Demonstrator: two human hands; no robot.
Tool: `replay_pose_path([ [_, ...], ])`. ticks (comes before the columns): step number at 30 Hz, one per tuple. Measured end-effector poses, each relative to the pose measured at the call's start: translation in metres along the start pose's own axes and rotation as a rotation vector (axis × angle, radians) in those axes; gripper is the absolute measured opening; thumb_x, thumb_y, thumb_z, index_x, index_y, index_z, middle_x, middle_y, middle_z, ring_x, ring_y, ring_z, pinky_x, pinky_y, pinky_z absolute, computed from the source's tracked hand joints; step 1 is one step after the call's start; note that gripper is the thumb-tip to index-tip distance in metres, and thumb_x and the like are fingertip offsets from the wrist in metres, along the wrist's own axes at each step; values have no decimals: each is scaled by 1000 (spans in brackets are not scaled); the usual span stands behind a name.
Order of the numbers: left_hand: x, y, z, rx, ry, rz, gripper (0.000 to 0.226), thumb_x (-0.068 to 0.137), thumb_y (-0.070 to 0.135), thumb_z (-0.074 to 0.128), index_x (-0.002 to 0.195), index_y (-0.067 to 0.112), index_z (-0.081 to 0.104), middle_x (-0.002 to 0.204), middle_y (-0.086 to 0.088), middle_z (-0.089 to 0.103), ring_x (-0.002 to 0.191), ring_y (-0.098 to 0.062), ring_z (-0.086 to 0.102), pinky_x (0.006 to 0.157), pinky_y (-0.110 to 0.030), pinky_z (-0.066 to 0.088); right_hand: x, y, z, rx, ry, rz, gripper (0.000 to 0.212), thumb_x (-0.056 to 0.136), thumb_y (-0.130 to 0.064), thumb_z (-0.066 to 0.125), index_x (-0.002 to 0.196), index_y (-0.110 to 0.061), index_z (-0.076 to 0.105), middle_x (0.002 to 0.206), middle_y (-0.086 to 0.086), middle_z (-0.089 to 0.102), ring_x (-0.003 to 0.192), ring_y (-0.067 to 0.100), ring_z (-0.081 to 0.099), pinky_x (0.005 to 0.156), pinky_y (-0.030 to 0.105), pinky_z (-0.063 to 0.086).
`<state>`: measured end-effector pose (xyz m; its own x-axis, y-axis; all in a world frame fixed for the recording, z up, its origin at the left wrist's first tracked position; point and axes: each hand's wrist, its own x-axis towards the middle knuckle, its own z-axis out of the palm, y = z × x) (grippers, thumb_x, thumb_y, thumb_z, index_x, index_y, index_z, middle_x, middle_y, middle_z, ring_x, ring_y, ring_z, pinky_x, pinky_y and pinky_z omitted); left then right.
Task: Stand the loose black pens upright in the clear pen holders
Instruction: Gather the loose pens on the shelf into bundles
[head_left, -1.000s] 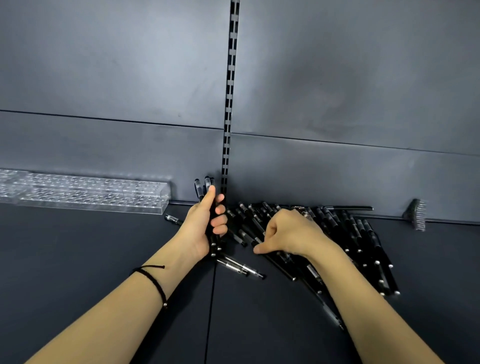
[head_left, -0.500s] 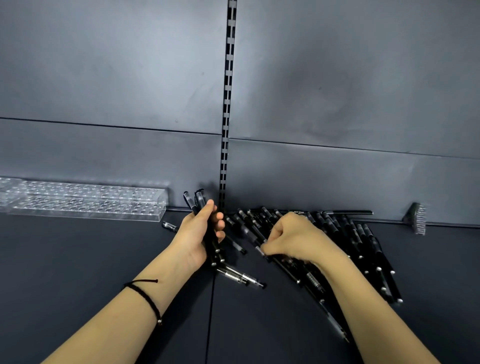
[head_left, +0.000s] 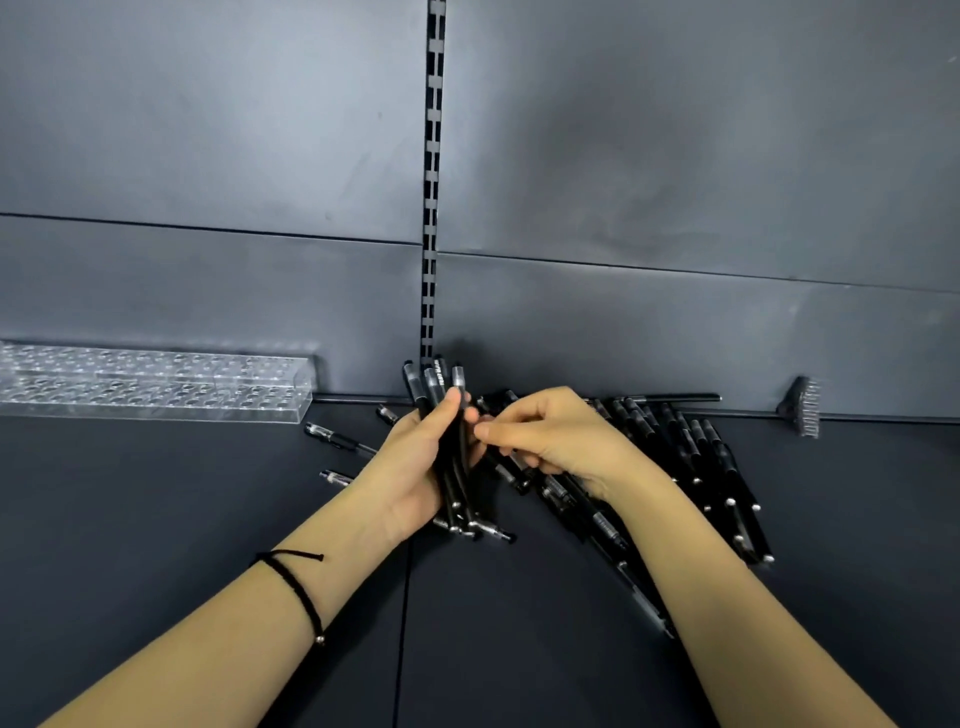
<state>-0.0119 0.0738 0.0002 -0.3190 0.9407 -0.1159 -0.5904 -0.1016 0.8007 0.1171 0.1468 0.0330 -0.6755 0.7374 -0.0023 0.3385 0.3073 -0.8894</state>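
Note:
My left hand (head_left: 415, 462) grips a bundle of several black pens (head_left: 451, 457), held roughly upright with their ends sticking out above my thumb. My right hand (head_left: 550, 441) is right beside it, fingers pinched at the bundle's side; whether it holds a pen of its own I cannot tell. A pile of loose black pens (head_left: 691, 457) lies on the dark shelf behind and right of my right hand. Two more loose pens (head_left: 337, 439) lie left of my left hand. The clear pen holders (head_left: 150, 387) stand at the far left against the back wall, their holes showing no pens.
The dark grey shelf (head_left: 156, 519) meets a grey back wall with a slotted vertical rail (head_left: 431, 208) in the middle. A small dark bracket-like object (head_left: 802, 408) stands at the back right. A black cord bracelet is on my left wrist.
My right hand left the pile and moved left to the bundle in my left hand. The bundle looks thicker and is lifted a little higher.

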Motion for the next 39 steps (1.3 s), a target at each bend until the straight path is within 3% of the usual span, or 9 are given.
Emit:
replay_pose_path([
  [3, 3, 4, -4, -72, 48, -8, 17, 99, 27, 51, 88, 16, 57, 63, 4, 56, 57, -11, 62, 56, -28, 58, 1, 4, -18, -110, 37, -3, 19, 79, -34, 77, 73, -17, 72, 57, -8, 57, 47, 6, 44, 42, 16, 32],
  [5, 3, 6, -5, -72, 55, -18, 15, 99, 27, 52, 90, 16, 54, 65, 4, 54, 46, -9, 50, 42, -21, 46, 0, 12, -31, -292, 65, 8, 24, 76, -37, 80, 77, -14, 73, 57, -10, 59, 50, 5, 48, 48, 16, 39],
  [8, 4, 6, -6, -97, 24, -33, 15, 99, 27, 52, 92, 15, 53, 65, 3, 52, 39, -5, 35, 33, -17, 31, 0, 27, -38, -520, 83, 34, 25, 73, -41, 81, 78, -19, 72, 61, -13, 59, 57, -1, 53, 62, 20, 44],
  [14, 8, 10, -10, -107, 54, 23, 16, 99, 28, 52, 91, 14, 53, 67, 3, 50, 40, -5, 33, 33, -16, 28, 2, 31, -25, -597, 86, -7, 24, 71, -44, 81, 73, -23, 71, 63, -8, 63, 58, 4, 56, 66, 27, 49],
  [20, 10, 14, -15, -100, 98, 29, 19, 92, 29, 62, 94, 11, 60, 71, 2, 56, 49, -5, 42, 36, -14, 33, 2, 32, -14, -686, 111, 23, 26, 70, -49, 79, 73, -24, 70, 59, -11, 62, 63, 8, 63, 63, 26, 49],
  [25, 11, 14, -18, -145, 112, 37, 8, 93, 16, 61, 94, 8, 61, 73, 0, 58, 51, -6, 47, 39, -16, 36, 2, 34, -7, -492, 49, -71, 25, 79, -47, 74, 74, -22, 75, 54, -11, 60, 52, 4, 52, 66, 34, 52],
  [29, 13, 19, -23, -205, 131, 31, 8, 93, 17, 61, 90, 10, 61, 67, 2, 57, 48, -5, 45, 38, -16, 36, 4, 36, -1, -549, 81, -137, 16, 85, -43, 67, 80, -29, 74, 70, -6, 68, 65, 11, 61, 71, 38, 56],
  [33, 12, 20, -24, -235, 131, 2, 9, 93, 17, 60, 87, 11, 60, 65, 2, 56, 47, -5, 45, 38, -15, 36, 5, 38, -12, -652, 258, -86, 6, 87, -37, 67, 83, -33, 68, 73, -12, 60, 66, 5, 54, 61, 25, 45],
  [39, 11, 20, -23, -214, 122, -14, 11, 94, 21, 60, 86, 13, 59, 64, 3, 56, 46, -5, 45, 39, -15, 37, 7, 47, -16, -810, 211, -34, 36, 80, -53, 70, 100, -24, 66, 95, -11, 47, 100, 10, 50, 80, 30, 49],
])
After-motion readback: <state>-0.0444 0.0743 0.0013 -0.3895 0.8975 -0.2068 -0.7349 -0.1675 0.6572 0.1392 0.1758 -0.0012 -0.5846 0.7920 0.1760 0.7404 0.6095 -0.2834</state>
